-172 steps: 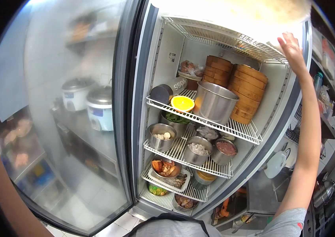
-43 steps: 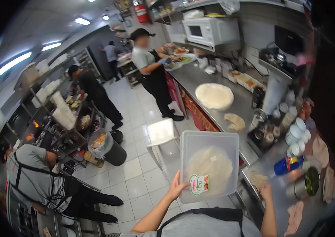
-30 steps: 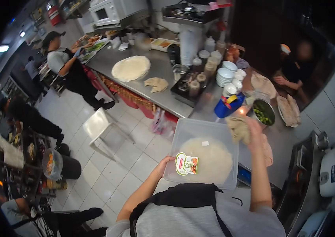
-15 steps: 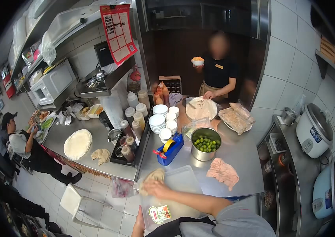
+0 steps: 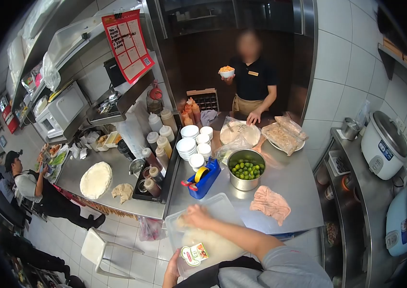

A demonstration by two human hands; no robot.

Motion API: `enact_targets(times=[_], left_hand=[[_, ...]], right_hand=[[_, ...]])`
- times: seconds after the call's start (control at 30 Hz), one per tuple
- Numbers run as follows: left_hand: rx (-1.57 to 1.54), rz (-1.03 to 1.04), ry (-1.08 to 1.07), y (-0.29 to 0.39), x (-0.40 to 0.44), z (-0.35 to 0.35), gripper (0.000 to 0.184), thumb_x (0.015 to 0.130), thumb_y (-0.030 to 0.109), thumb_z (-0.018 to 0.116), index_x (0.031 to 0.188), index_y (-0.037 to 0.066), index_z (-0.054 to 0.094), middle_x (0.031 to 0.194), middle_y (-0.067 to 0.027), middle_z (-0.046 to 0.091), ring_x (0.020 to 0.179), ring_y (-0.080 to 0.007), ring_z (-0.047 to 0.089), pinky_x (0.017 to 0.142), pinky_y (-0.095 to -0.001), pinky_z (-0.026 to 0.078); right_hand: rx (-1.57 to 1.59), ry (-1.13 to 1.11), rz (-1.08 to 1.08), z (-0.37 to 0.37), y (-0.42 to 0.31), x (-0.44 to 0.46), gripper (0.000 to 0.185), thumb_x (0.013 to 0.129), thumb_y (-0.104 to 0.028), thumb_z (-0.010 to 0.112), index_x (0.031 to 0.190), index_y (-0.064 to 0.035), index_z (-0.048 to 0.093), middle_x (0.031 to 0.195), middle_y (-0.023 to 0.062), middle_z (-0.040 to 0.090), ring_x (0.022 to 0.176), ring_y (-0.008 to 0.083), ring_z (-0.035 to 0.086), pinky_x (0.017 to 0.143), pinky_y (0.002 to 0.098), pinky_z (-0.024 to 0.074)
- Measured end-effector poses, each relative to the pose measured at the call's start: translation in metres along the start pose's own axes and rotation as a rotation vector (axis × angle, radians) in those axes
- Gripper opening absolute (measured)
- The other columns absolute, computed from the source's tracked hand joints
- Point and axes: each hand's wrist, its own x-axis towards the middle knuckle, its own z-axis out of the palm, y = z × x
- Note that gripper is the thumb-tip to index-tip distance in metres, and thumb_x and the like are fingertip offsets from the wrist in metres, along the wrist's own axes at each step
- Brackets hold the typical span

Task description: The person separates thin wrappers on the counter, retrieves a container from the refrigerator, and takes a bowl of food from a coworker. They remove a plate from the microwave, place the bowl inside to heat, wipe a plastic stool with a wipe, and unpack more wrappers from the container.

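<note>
Tilted toward me at the counter's front edge is a clear plastic container (image 5: 225, 209) with a printed label (image 5: 194, 254) near its lower edge. My left hand (image 5: 172, 267) grips its near left side, thumb along the rim. My right hand (image 5: 198, 217), smeared by motion, is closed on a beige cloth (image 5: 182, 222) at the container's upper left; most of the cloth is hidden under the fingers. A pale, cloudy area shows through the plastic below my right wrist. A crumpled pink cloth (image 5: 270, 205) lies to the right of the container.
Beyond the container stand a steel pot (image 5: 245, 182) of green citrus fruits, a blue tape dispenser (image 5: 203, 178) and stacked white bowls (image 5: 187, 148). Across the counter, a person (image 5: 256, 79) holds a white bowl (image 5: 226, 72). A white stool (image 5: 99, 249) stands on the floor at left.
My right hand has moved slightly up and right with the beige cloth, now more covered. The container has tilted and shifted a little. The other person's free hand has lowered onto the counter.
</note>
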Motion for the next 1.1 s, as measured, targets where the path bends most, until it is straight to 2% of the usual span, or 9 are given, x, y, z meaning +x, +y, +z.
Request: enact_targets(times=[0.13,0.33,0.43,0.63,0.83,0.9,0.97,1.07,1.1], left_hand=[[0.023,0.037,0.019,-0.011,0.002,-0.017,0.049,0.092,0.039,0.051,0.126,0.004,0.051,0.119,-0.0154,0.059,0.107,-0.0296,0.058,0.092,-0.0426,0.047],[0.079,0.050,0.034,-0.004,-0.006,-0.012,0.047,0.092,0.037,0.051,0.125,0.003,0.052,0.118,-0.0151,0.059,0.106,-0.0288,0.058,0.092,-0.0418,0.047],[0.086,0.045,0.018,-0.005,-0.002,-0.014,0.046,0.092,0.037,0.051,0.123,0.003,0.054,0.116,-0.0140,0.061,0.105,-0.0272,0.058,0.090,-0.0409,0.048],[-0.053,-0.035,-0.045,-0.009,-0.008,-0.017,0.050,0.093,0.034,0.050,0.129,0.000,0.043,0.121,-0.0189,0.054,0.107,-0.0321,0.057,0.089,-0.0428,0.050],[-0.095,-0.106,0.032,-0.024,-0.028,-0.014,0.048,0.093,0.039,0.051,0.126,0.004,0.046,0.115,-0.0190,0.056,0.102,-0.0313,0.058,0.081,-0.0413,0.053],[-0.098,-0.116,0.083,-0.024,-0.036,-0.007,0.048,0.093,0.041,0.051,0.125,0.005,0.047,0.113,-0.0191,0.057,0.100,-0.0310,0.058,0.079,-0.0408,0.054],[-0.119,-0.122,0.115,-0.023,-0.042,-0.002,0.048,0.093,0.042,0.051,0.124,0.006,0.047,0.112,-0.0191,0.058,0.098,-0.0307,0.058,0.077,-0.0404,0.055],[-0.397,-0.074,-0.145,-0.028,-0.026,-0.014,0.050,0.093,0.044,0.051,0.123,0.004,0.047,0.101,-0.0184,0.061,0.088,-0.0307,0.062,0.074,-0.0401,0.056],[-0.397,-0.117,-0.111,-0.028,-0.024,-0.016,0.050,0.093,0.043,0.051,0.123,0.003,0.046,0.101,-0.0186,0.061,0.086,-0.0304,0.063,0.074,-0.0394,0.056]], right_hand=[[-0.054,0.125,-0.096,-0.021,0.049,-0.015,0.028,0.081,-0.037,0.062,0.106,-0.0255,0.066,0.102,0.0052,0.055,0.097,0.0241,0.051,0.079,0.0411,0.0418],[-0.141,0.230,0.146,-0.051,0.067,-0.071,0.028,0.082,-0.034,0.061,0.101,-0.0148,0.068,0.103,0.0127,0.053,0.106,0.0309,0.049,0.087,0.0451,0.0426],[-0.190,0.255,0.167,-0.060,0.065,-0.103,0.027,0.080,-0.032,0.064,0.100,-0.0147,0.069,0.095,0.0137,0.051,0.094,0.0323,0.052,0.077,0.0434,0.0451],[-0.167,0.082,0.238,-0.086,0.024,-0.169,0.027,0.081,-0.029,0.061,0.098,-0.0092,0.068,0.099,0.0195,0.059,0.098,0.0354,0.056,0.084,0.0444,0.0467],[0.540,-0.357,0.513,-0.143,0.037,-0.189,0.030,0.080,-0.029,0.064,0.101,-0.0075,0.070,0.078,0.0154,0.066,0.086,0.0289,0.064,0.076,0.0364,0.0507],[0.598,0.077,0.505,-0.138,0.071,-0.190,0.033,0.078,-0.031,0.064,0.099,-0.0063,0.070,0.074,0.0165,0.067,0.075,0.0290,0.066,0.075,0.0345,0.0517],[0.445,0.276,0.601,-0.173,0.072,-0.180,0.031,0.078,-0.029,0.063,0.101,-0.0093,0.069,0.099,0.0174,0.066,0.095,0.0307,0.062,0.087,0.0424,0.0476],[-0.001,0.173,0.786,-0.189,0.071,-0.166,0.035,0.079,-0.029,0.061,0.109,-0.0122,0.067,0.134,0.0175,0.047,0.124,0.0362,0.042,0.098,0.0549,0.0351],[0.034,0.094,0.823,-0.170,0.094,-0.162,0.043,0.079,-0.031,0.060,0.120,-0.0160,0.060,0.149,0.0134,0.024,0.135,0.0434,0.019,0.102,0.0649,0.0218]])
